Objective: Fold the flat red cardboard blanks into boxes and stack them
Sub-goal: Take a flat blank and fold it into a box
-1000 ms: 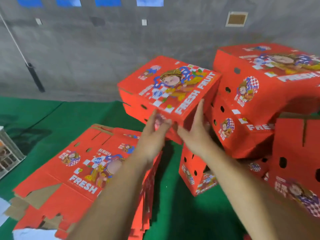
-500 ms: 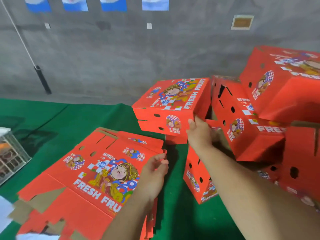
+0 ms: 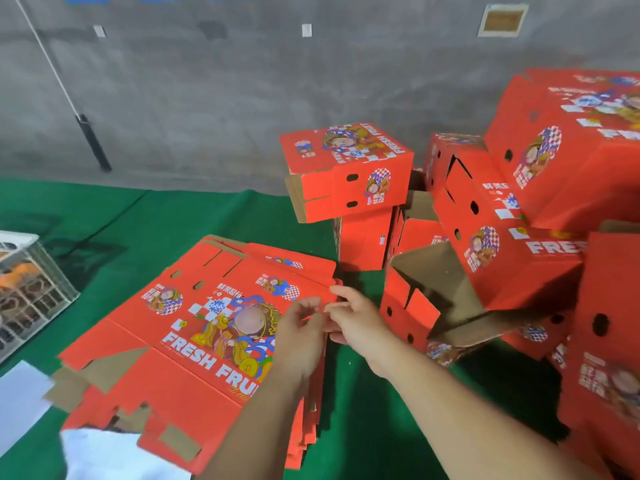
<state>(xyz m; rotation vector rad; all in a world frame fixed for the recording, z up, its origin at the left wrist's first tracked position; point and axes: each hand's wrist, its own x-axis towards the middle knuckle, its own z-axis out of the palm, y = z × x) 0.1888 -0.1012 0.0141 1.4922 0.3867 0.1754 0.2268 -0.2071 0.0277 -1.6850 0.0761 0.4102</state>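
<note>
Green cloth under everything, both hands meet at the right edge of the flat blank stack (image 3: 194, 327), left hand (image 3: 301, 327) and right hand (image 3: 356, 320) pinching the top blank's edge, folded boxes (image 3: 349, 171) piled just beyond them.

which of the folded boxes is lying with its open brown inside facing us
The tipped box right of the hands, low in the pile: its brown cardboard interior shows. The folded box perched above it and the large box at far right show only red printed faces.

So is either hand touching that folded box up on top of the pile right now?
No. Both the left hand and right hand are down at the edge of the flat blank, away from the folded box.
</note>
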